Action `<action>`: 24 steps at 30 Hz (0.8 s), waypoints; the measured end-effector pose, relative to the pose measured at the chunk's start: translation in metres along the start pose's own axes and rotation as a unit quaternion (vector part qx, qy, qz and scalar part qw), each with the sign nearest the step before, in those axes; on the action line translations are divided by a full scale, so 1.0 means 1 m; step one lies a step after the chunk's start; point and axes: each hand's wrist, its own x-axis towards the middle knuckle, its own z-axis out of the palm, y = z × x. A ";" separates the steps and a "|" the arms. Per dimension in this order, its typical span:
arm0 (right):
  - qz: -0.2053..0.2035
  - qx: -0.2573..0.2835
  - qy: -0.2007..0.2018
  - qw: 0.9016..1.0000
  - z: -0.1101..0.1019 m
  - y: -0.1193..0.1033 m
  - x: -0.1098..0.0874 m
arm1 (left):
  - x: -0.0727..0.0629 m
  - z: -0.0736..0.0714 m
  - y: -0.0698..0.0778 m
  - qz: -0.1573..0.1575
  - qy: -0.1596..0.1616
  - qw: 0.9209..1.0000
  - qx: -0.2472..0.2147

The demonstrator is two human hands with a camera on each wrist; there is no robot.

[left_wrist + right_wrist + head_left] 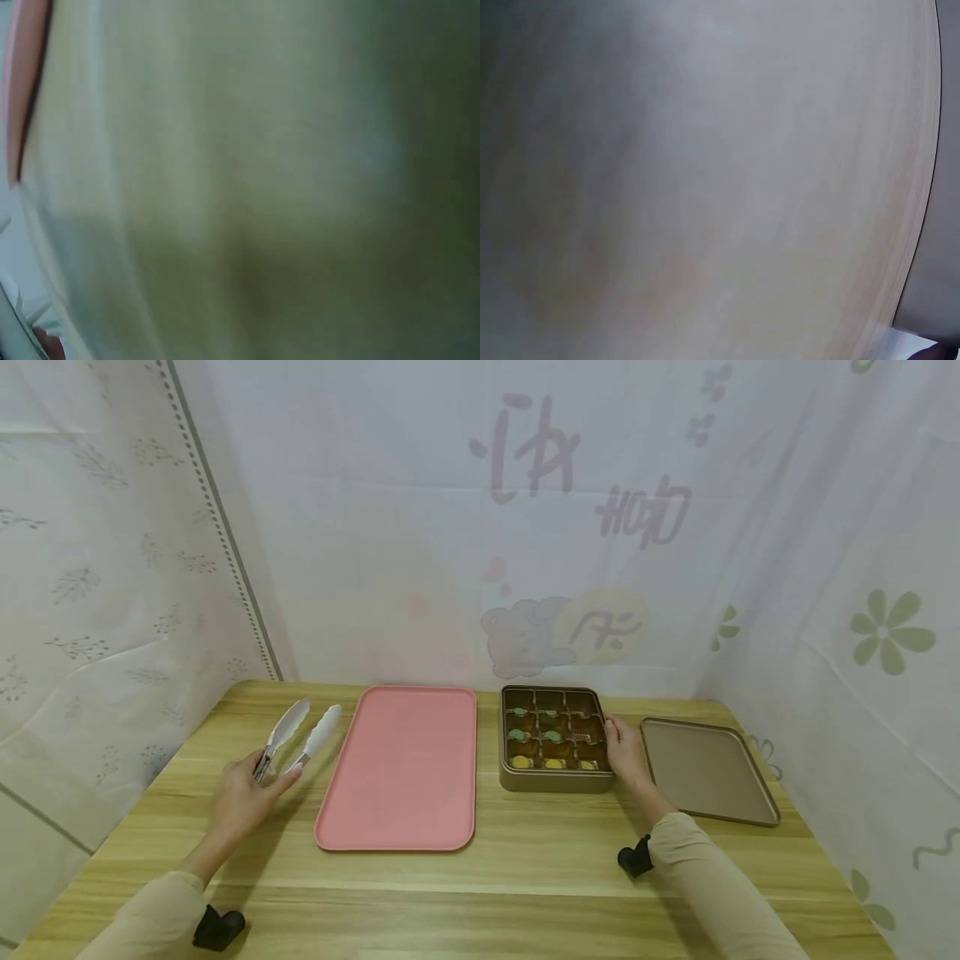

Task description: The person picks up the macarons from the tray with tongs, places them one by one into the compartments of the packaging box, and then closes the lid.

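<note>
On the left, my left hand (243,793) holds a pair of metal tongs (281,735), their scalloped tips spread apart and pointing away over the table. At the right side of a square bronze tin (558,781) is my right hand (626,750), gripping its edge with the fingertips at the rim. Inside the tin lies a divided brown insert (551,700); several of its compartments show small green and yellow pieces. The right wrist view catches the tin's wall (941,225) along its edge, and the left wrist view is mostly blurred tabletop.
Between the hands lies a pink rectangular tray (405,768) with a raised rim. A bronze lid (705,768) rests at the right, beside the right forearm. The wooden table (480,902) backs onto printed white curtains (390,527).
</note>
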 end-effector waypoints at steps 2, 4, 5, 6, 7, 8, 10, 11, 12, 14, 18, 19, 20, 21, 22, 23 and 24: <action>-0.001 -0.004 -0.001 1.000 0.001 0.000 -0.001 | -0.005 -0.002 -0.010 -0.011 0.000 1.000 -0.008; 0.000 -0.004 -0.001 1.000 0.001 -0.001 -0.001 | -0.009 -0.004 -0.018 -0.020 0.001 1.000 -0.014; 0.000 -0.004 -0.001 1.000 0.001 -0.001 -0.001 | -0.011 -0.006 -0.022 -0.024 0.004 1.000 -0.011; 0.000 -0.003 -0.001 1.000 0.001 -0.001 -0.001 | -0.013 -0.007 -0.025 -0.027 0.005 1.000 -0.009; -0.001 -0.003 -0.001 1.000 0.001 -0.002 -0.001 | -0.015 -0.009 -0.028 -0.030 0.008 1.000 -0.004; 0.001 -0.002 -0.002 1.000 0.000 -0.002 -0.001 | -0.016 -0.010 -0.030 -0.031 0.012 0.999 0.001; 0.001 -0.004 -0.003 1.000 0.000 -0.002 0.000 | -0.019 -0.012 -0.034 -0.035 0.013 0.999 0.006; 0.001 -0.003 -0.004 1.000 0.000 -0.002 0.000 | -0.020 -0.013 -0.036 -0.036 0.014 0.999 0.007; 0.002 -0.004 -0.005 1.000 0.000 -0.002 0.000 | -0.021 -0.014 -0.038 -0.036 0.015 0.999 0.009; 0.003 -0.006 -0.005 1.000 0.000 -0.001 0.001 | -0.022 -0.015 -0.040 -0.032 0.016 0.999 0.007; 0.006 -0.005 -0.006 1.000 0.000 -0.001 0.002 | -0.023 -0.014 -0.043 -0.025 0.017 1.000 0.000; 0.006 -0.004 -0.007 1.000 0.000 -0.001 0.002 | -0.023 -0.014 -0.044 -0.023 0.018 1.000 -0.002; 0.008 0.000 -0.008 1.000 -0.001 -0.001 0.002 | -0.023 -0.014 -0.044 -0.022 0.019 1.000 -0.002; 0.009 0.003 -0.009 1.000 -0.001 -0.001 0.002 | -0.023 -0.013 -0.045 -0.022 0.019 1.000 -0.003; 0.012 0.003 -0.013 1.000 -0.001 -0.001 0.002 | -0.023 -0.013 -0.046 -0.020 0.020 1.000 -0.003; 0.015 0.005 -0.016 1.000 -0.002 -0.001 0.001 | -0.023 -0.012 -0.046 -0.019 0.021 1.000 -0.002; 0.019 0.006 -0.020 1.000 -0.002 -0.001 0.001 | -0.022 -0.012 -0.046 -0.018 0.021 1.000 -0.002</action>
